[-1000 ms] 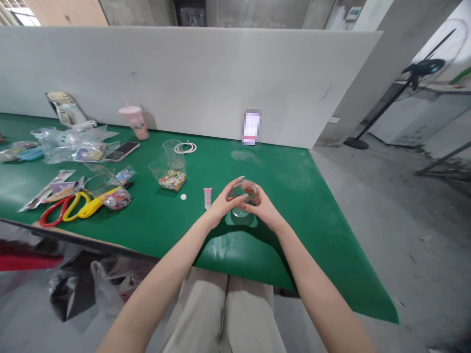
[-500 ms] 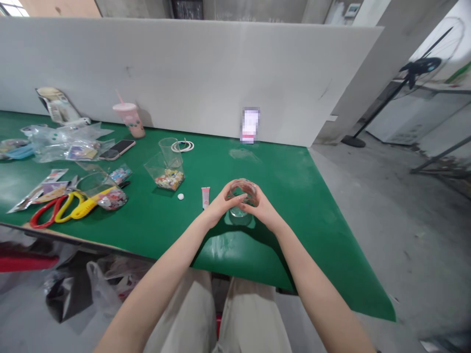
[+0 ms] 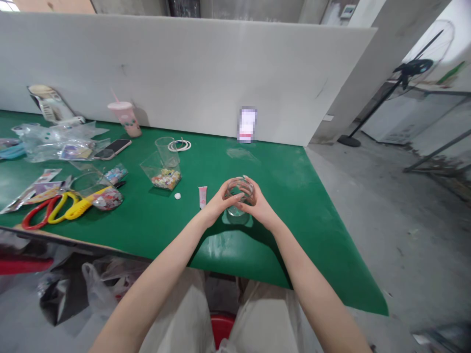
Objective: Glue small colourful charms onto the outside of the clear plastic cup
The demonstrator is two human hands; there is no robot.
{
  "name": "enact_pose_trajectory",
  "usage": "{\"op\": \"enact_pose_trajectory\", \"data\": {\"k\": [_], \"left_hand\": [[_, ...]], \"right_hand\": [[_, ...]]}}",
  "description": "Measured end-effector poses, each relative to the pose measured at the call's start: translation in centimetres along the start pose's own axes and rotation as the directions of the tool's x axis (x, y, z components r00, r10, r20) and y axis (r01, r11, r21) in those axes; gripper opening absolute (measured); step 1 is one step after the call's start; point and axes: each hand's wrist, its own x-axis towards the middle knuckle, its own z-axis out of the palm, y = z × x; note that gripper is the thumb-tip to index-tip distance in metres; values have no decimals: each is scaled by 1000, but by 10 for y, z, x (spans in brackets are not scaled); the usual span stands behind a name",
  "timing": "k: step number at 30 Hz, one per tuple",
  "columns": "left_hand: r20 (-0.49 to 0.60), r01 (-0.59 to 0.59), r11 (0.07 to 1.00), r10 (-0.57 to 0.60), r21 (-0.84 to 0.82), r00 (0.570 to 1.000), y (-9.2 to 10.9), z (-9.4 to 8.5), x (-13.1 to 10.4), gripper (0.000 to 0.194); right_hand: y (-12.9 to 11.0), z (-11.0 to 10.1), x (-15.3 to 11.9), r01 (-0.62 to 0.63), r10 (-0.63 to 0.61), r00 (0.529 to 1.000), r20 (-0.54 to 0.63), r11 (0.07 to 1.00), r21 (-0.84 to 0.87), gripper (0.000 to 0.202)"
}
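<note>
A clear round cup [image 3: 235,210] is between my two hands near the middle of the green table [image 3: 290,196]. My left hand [image 3: 220,202] wraps round its left side, with the thumb across the near face. From the right, my right hand [image 3: 260,206] curls round the same cup, its thumb close to the left one. Whether the cup's base touches the table I cannot tell. Just left of my left hand lies a small pink tube [image 3: 202,196], with a white cap [image 3: 177,196] beyond it.
To the left are clear containers with colourful small pieces [image 3: 167,179], red-and-yellow-handled scissors [image 3: 51,210], plastic bags [image 3: 55,142], a dark phone [image 3: 113,148] and a pink tumbler [image 3: 125,119]. A lit phone [image 3: 247,125] leans on the white partition [image 3: 191,73]. The table's edge runs along the right.
The whole view has shifted slightly, so things sit a little further left. Both hands keep their hold on the cup. My knees are further apart, showing a red seat between them.
</note>
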Motion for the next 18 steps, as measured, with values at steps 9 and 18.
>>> {"op": "enact_pose_trajectory", "data": {"k": [9,18], "left_hand": [[23,-18,999,17,30,1000,-2,0,0,53],[33,-38,999,39,-25,999,-5,1,0,53]], "right_hand": [[-2,-2,-2,28,-25,999,27,996,-79,68],[-6,-1,-2,17,-15,999,36,998,-55,66]]}}
